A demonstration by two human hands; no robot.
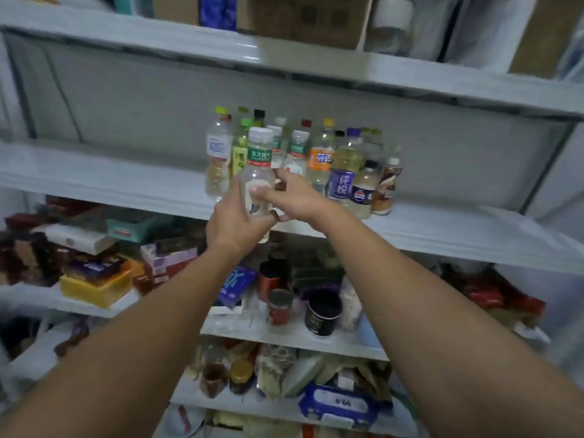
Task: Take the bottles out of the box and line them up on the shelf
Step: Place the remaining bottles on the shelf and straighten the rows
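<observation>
Forearms (132, 352) up front, L grip (235, 221) + R grip (295, 197) tight round white-cap bottle (259, 159), base hidden.

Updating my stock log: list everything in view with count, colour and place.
held bottle: one, clear, green label, white cap, in front of middle shelf.
bottles: over a dozen, clear, mixed caps, clustered on middle shelf.
middle shelf: one, white, centre.
cartons: several, brown, top shelf.
packets: many, mixed colours, lower shelf, left.
tubs: several, red or black, lower shelf, centre.
left hand: one, grips held bottle.
right hand: one, pinches held bottle.
</observation>
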